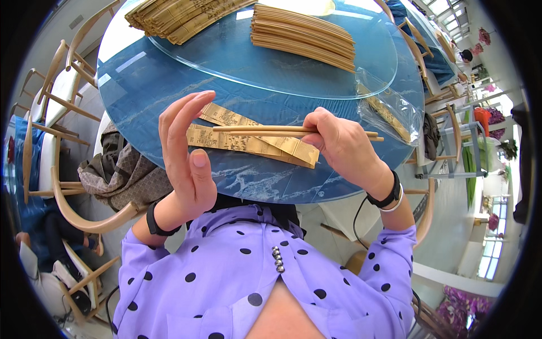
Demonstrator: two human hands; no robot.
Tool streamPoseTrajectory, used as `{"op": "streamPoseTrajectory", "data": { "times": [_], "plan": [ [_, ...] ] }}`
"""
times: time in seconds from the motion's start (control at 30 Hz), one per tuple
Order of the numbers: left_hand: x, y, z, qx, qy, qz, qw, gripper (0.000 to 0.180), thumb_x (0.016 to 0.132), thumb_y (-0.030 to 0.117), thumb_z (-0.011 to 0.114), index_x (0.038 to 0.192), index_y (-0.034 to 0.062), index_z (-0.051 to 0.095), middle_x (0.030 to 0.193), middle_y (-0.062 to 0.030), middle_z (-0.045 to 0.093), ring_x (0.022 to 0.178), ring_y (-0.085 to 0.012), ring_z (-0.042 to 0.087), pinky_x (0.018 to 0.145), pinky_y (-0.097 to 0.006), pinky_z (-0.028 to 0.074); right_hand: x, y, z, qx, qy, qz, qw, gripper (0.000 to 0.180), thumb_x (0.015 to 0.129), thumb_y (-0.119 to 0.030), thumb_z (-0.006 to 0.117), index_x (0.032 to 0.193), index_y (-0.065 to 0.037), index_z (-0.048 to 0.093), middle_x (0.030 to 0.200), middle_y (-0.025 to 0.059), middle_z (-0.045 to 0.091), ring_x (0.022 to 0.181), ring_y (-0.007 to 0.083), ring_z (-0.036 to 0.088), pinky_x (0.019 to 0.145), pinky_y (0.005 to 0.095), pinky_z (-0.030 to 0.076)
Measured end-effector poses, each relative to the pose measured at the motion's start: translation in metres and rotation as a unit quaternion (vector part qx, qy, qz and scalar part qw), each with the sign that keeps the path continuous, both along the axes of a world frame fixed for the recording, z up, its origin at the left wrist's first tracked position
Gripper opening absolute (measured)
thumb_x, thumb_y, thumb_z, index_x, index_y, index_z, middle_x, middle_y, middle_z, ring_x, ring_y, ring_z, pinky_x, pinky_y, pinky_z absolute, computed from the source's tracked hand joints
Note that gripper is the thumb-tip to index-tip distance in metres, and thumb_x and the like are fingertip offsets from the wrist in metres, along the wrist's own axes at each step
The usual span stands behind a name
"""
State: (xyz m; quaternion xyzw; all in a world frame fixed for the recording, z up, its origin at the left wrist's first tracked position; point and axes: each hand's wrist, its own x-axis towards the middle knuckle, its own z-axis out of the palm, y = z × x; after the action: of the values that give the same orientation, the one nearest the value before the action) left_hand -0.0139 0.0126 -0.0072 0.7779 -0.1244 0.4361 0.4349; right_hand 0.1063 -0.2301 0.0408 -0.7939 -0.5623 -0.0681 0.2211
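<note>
A pair of wooden chopsticks (254,131) lies level in my right hand (341,141), pinched between thumb and fingers near one end. Their other ends reach left toward my left hand (188,152), which is raised with its fingers stretched out and its palm turned to the chopsticks, holding nothing. Below them, several gold paper chopstick sleeves (243,147) with dark print lie crossed on the blue table. A bundle of loose chopsticks (302,37) rests farther back, and to its left is a thick stack of gold sleeves (180,17).
The round table (243,183) has a blue marbled cover and a raised glass turntable (226,73). A clear plastic bag (389,113) with a gold sleeve in it lies at the right. On a chair to my left sits a brown patterned bag (121,169). Wooden chairs (62,107) stand around.
</note>
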Motion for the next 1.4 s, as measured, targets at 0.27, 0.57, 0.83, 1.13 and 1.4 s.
{"op": "streamPoseTrajectory", "data": {
  "times": [0.27,0.57,0.83,1.13,1.4],
  "plan": [
    [-0.011,-0.048,-0.006,-0.114,0.152,-0.276,0.942,0.048,0.111,0.034,0.035,0.121,-0.004,0.063,0.105,-0.0149,0.067,0.101,-0.0268,0.061,0.09,-0.037,0.048,-0.08,-0.02,-0.03,-0.001,0.016,-0.043,0.999,0.021,0.092,-0.023,0.072,0.099,-0.007,0.06,0.076,0.0057,0.052,0.064,0.022,0.061,0.053,0.0347,0.049],
    [0.052,-0.045,-0.012,0.358,0.201,-0.182,0.894,0.056,0.086,0.028,0.078,0.13,-0.0009,0.059,0.127,-0.013,0.061,0.123,-0.0316,0.052,0.104,-0.045,0.044,-0.057,-0.082,-0.013,0.037,0.286,-0.36,0.887,0.032,0.099,-0.031,0.07,0.097,0.0,0.061,0.067,0.0091,0.057,0.056,0.0175,0.052,0.053,0.0329,0.041],
    [0.063,-0.05,-0.024,0.457,0.268,-0.179,0.829,0.048,0.087,0.024,0.074,0.127,0.0014,0.061,0.119,-0.0092,0.06,0.117,-0.0271,0.053,0.101,-0.041,0.043,-0.048,-0.073,-0.039,0.013,0.43,-0.296,0.853,0.023,0.1,-0.02,0.065,0.104,0.003,0.067,0.07,0.0041,0.056,0.064,0.0094,0.048,0.059,0.0306,0.041],
    [0.051,-0.047,-0.024,0.496,0.092,-0.12,0.855,0.016,0.079,0.01,0.068,0.093,0.0028,0.066,0.091,-0.006,0.056,0.093,-0.0211,0.057,0.081,-0.034,0.045,-0.041,-0.066,-0.041,0.048,0.616,-0.242,0.748,0.032,0.103,-0.034,0.065,0.099,-0.002,0.071,0.074,-0.0042,0.059,0.067,0.0041,0.047,0.06,0.0245,0.038],
    [0.024,-0.049,-0.018,0.481,0.022,-0.116,0.869,0.01,0.071,0.008,0.067,0.077,0.0022,0.063,0.082,-0.0061,0.051,0.085,-0.0208,0.057,0.075,-0.033,0.049,-0.046,-0.061,-0.047,0.086,0.62,-0.216,0.75,0.022,0.102,-0.026,0.067,0.098,-0.004,0.068,0.074,-0.0052,0.058,0.056,0.0,0.04,0.048,0.0196,0.029]
  ]
}}
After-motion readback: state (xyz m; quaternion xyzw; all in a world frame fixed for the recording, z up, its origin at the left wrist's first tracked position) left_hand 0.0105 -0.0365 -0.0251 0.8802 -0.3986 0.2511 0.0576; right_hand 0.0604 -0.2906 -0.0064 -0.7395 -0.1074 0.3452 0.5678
